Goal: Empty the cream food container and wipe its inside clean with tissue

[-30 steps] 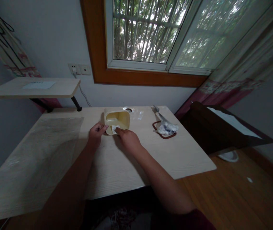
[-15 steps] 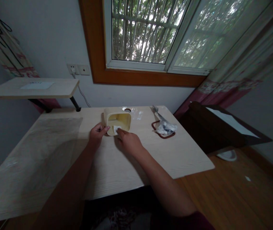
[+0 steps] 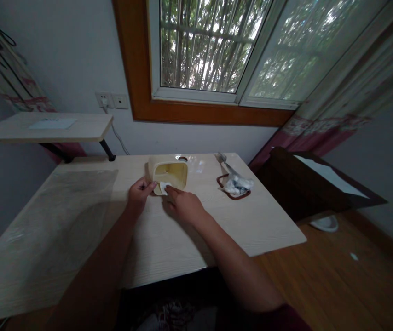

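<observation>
My right hand (image 3: 187, 206) is keeping a narrow pinch, fingertips (image 3: 169, 188) gripping a small white wad (image 3: 164, 186) and pressing it to the near rim of the box (image 3: 177, 171); whether the wad is paper or cloth, I am not able to tell. My left hand (image 3: 137, 196) is holding the left end of that rim, thumb (image 3: 151, 186) showing and the other fingers mostly hiding, so I am not seeing how firmly it is gripping. The box is sitting between and just beyond my hands, toward the back of the table (image 3: 224, 225), its mouth facing me; I am not able to say whether it is lying on its side or only tilting. What I am minding most is the box turning: if my right fingers are pushing harder than my left thumb is bracing, it could be twisting out of that hold. With so little wad in the pinch, it could also be snagging on the rim and dropping inside. Farther left a clear sheet (image 3: 61, 202) is covering part of the table, and a dragging left forearm (image 3: 106, 241) could be rucking it up. Off to the right, well apart from my hands, a crumpled bag (image 3: 237, 184) is lying by a brown loop (image 3: 240, 197), and only a wide sweep could be knocking them.
</observation>
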### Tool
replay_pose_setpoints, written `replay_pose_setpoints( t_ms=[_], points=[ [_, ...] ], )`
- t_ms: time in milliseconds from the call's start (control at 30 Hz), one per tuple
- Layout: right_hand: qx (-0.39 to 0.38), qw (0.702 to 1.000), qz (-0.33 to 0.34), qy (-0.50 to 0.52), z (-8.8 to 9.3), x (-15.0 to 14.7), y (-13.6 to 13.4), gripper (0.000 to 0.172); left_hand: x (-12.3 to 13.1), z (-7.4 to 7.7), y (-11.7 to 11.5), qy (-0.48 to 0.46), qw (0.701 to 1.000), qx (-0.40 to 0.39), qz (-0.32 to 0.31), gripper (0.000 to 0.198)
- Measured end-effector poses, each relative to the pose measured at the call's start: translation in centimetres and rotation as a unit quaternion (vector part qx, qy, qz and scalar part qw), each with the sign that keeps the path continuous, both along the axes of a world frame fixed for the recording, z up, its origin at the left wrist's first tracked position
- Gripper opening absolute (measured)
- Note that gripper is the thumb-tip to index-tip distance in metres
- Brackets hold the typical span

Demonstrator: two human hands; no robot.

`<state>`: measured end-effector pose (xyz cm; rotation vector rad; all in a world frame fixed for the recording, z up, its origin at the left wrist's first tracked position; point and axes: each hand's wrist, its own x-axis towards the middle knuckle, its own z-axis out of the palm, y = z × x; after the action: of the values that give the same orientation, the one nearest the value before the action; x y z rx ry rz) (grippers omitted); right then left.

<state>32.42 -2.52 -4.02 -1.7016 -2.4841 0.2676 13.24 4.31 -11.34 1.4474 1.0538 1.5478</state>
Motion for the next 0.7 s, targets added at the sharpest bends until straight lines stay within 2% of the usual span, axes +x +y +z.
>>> replay_pose_setpoints(
  t_ms=[133, 300, 433, 600, 700],
  points=[
    [-0.001, 0.999, -0.039, -0.028, -0.06, 0.41, 0.29, 0.057, 0.05, 0.13, -0.11, 0.006, 1.000, 0.002, -0.002, 0.051],
    [-0.018, 1.000, 0.008, -0.006, 0.32, 0.37, 0.05, 0.060, 0.15, 0.30, -0.22, 0.004, 1.000, -0.003, -0.007, 0.052],
    [-0.018, 0.999, -0.032, -0.025, 0.48, 0.69, 0.17, 0.056, 0.17, 0.25, -0.16, 0.010, 1.000, -0.001, -0.001, 0.052],
    [-0.020, 1.000, 0.014, 0.010, 0.60, 0.73, 0.04, 0.058, 0.13, 0.37, -0.18, 0.004, 1.000, 0.001, -0.007, 0.052],
    [-0.030, 1.000, -0.005, 0.003, 0.65, 0.93, 0.13, 0.058, 0.15, 0.37, -0.17, 0.004, 1.000, -0.004, -0.004, 0.053]
  ],
)
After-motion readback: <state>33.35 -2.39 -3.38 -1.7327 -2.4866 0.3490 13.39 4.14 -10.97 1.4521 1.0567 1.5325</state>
